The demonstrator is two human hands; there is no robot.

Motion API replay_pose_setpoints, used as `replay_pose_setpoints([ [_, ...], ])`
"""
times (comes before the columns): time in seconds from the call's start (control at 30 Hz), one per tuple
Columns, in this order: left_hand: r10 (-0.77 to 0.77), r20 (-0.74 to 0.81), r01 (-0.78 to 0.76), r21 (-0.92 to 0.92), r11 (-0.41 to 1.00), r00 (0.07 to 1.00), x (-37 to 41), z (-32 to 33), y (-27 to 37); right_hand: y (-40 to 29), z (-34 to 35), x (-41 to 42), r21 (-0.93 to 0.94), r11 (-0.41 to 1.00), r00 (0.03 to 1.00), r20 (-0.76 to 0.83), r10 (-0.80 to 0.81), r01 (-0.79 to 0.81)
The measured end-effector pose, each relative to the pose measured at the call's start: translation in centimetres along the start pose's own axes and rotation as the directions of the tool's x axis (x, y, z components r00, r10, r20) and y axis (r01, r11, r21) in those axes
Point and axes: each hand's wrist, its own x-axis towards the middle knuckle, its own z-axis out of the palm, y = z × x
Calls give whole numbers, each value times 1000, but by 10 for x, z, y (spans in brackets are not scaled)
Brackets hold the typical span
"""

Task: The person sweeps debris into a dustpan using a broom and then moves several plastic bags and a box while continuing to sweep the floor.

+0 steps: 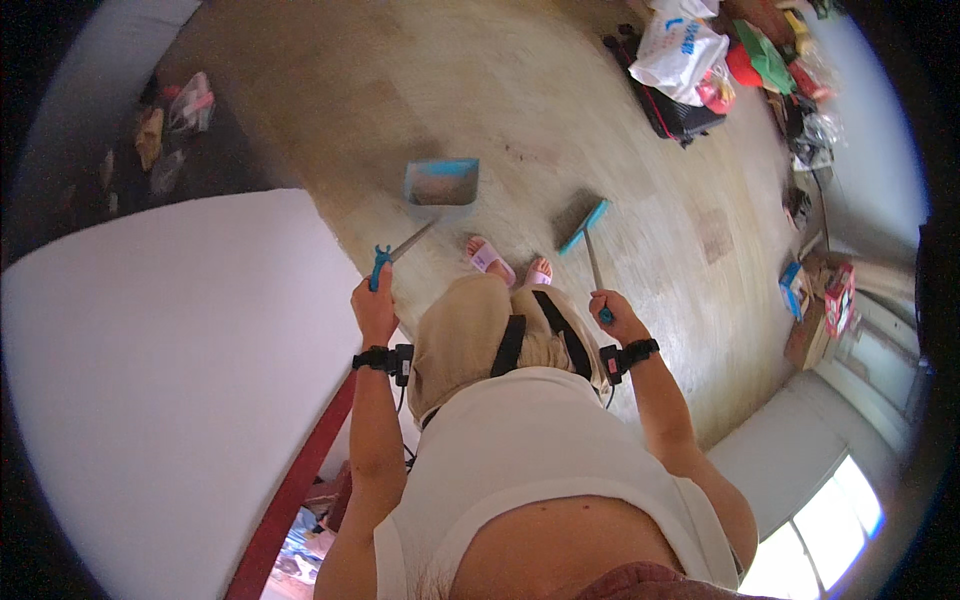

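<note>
My left hand [373,306] is closed round the blue handle end of a long-handled dustpan [441,182]. Its pan, blue at the edges, is over the floor in front of my feet, left of centre, and looks somewhat blurred. My right hand [617,315] grips the handle of a broom [584,227] near its end. The broom's narrow teal head is tilted and lies ahead and to the right of my feet, apart from the dustpan. Whether the pan holds any dirt I cannot tell. Both wrists carry black straps with small devices.
A white wall [172,337] stands close on my left. Bags and other items lie in a dark area at the upper left. A white plastic bag [679,56] rests on a black case [675,112] at the upper right. Boxes [840,300] stand along the right wall.
</note>
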Motion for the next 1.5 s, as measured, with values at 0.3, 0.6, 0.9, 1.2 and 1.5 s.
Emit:
replay_pose_setpoints([
  [0.3, 7, -76, -3, 47, 999, 997, 4, -2, -55, -18, 60, -60, -433, 892, 991, 81, -102, 127],
  [0.6, -148, -101, 142, -61, 988, 984, -53, 6, -86, -54, 146, -10, -527, -848, 785, 506, -358, -47],
  [0.9, -439, -338, 386, -213, 897, 833, -134, 46, -98, 35, 277, 134, 256, -923, 835, 405, 372, 287],
  [1.2, -778, -335, 537, -577, 615, 531, -224, 102, -113, 167, 233, 298, 93, -859, 797, 334, 503, 503],
  [1.5, -795, -340, 520, -616, 592, 502, -257, 116, -149, 28, 221, 243, 111, -976, 953, 222, 208, 188],
])
